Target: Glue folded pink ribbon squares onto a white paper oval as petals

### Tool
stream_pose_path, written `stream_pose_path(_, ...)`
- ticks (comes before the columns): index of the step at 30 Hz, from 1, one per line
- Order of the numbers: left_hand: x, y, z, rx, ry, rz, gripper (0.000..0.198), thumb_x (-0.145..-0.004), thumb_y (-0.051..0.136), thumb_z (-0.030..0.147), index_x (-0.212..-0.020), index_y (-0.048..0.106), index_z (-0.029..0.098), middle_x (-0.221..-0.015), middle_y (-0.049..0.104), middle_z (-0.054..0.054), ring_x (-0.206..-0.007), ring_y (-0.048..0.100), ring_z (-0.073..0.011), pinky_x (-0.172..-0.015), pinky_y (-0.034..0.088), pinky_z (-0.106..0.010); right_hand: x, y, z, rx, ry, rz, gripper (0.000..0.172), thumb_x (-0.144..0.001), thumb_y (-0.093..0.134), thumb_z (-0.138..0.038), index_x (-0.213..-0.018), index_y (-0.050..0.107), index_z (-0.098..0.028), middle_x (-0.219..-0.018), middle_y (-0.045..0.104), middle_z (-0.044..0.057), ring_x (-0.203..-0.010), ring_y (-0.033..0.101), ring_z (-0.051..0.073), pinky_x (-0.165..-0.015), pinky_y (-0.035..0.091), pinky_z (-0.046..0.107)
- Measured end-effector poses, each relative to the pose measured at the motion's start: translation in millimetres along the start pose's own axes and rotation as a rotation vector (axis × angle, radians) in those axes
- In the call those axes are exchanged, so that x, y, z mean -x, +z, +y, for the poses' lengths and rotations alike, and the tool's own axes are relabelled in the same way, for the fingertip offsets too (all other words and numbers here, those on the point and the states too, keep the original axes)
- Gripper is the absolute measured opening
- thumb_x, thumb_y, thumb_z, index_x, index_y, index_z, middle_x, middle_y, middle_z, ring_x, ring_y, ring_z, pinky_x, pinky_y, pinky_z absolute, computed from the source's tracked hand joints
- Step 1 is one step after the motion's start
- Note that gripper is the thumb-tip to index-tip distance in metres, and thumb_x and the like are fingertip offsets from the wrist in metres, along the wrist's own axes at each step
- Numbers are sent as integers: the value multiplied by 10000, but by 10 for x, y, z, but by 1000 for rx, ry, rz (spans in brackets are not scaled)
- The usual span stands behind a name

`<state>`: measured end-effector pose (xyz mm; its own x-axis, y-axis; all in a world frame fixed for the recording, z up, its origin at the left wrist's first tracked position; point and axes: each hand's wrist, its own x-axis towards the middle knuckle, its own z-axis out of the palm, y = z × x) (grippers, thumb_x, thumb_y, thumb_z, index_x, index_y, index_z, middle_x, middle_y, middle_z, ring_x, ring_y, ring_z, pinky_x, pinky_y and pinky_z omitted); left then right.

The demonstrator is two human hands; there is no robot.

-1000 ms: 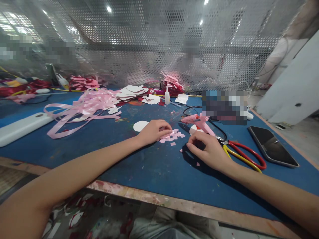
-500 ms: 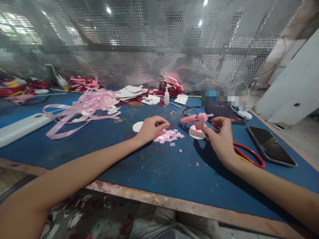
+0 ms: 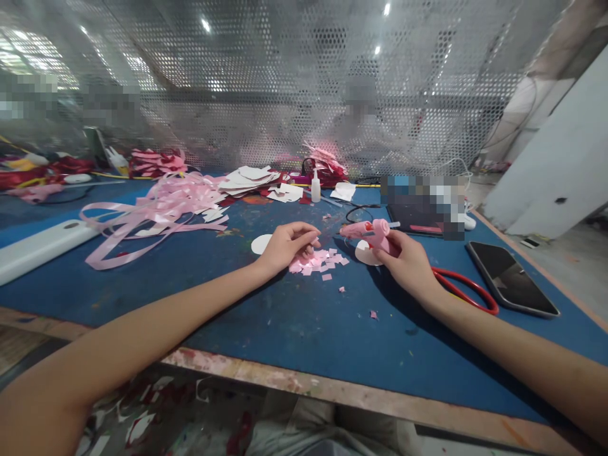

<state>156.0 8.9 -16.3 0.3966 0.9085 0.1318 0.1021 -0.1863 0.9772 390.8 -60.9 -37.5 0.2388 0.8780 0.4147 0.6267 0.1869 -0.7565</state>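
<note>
My right hand [image 3: 407, 263] is closed around the handle of a pink glue gun [image 3: 369, 230], whose nozzle points left over a white paper disc [image 3: 363, 254]. My left hand [image 3: 285, 244] hovers just above a heap of small pink ribbon squares [image 3: 317, 262], fingers curled with the fingertips pinched together; whether a square is between them I cannot make out. Another white paper disc [image 3: 261, 244] lies just behind the left hand. All of it sits on a blue table mat [image 3: 294, 316].
Red-and-yellow scissors [image 3: 468, 292] and a dark phone [image 3: 510, 278] lie to the right. A tangle of pink ribbon [image 3: 152, 206], a white case [image 3: 38, 244], white paper pieces [image 3: 254, 177] and a small glue bottle [image 3: 316, 187] lie further back. A perforated metal screen [image 3: 285, 95] closes off the far side.
My right hand left the mat near the scissors, moved up to the glue gun and closed on its handle. My left hand lifted slightly off the pink squares and curled its fingers.
</note>
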Motion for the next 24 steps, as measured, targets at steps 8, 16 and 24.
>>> stream_pose_path(8, -56, -13, -73, 194, -23, 55, 210, -722, 657, 234, -905, 645, 132, -845, 697, -62, -684, 639, -95, -689, 540, -233, 141, -67, -205, -26, -112, 220, 200, -740, 607, -343, -824, 620, -162, -772, 612, 32, -677, 552, 172, -632, 425, 295)
stream_pose_path(16, -19, -14, -44, 128, 54, 44, 231, -710, 669, 264, -885, 574, 147, -819, 692, -39, -727, 647, -109, -704, 524, -249, 253, -71, -309, -118, -203, 238, 125, -719, 652, -297, -731, 575, -199, -704, 551, -9, -626, 499, 136, -589, 397, 276)
stream_pose_path(24, 4, -13, -12, 100, 45, 65, 314, -721, 653, 256, -950, 456, 169, -787, 675, -30, -562, 593, -87, -479, 465, -183, 252, -35, -314, -189, -115, 157, 165, -705, 652, -310, -707, 538, -191, -682, 534, -13, -595, 470, 126, -545, 383, 267)
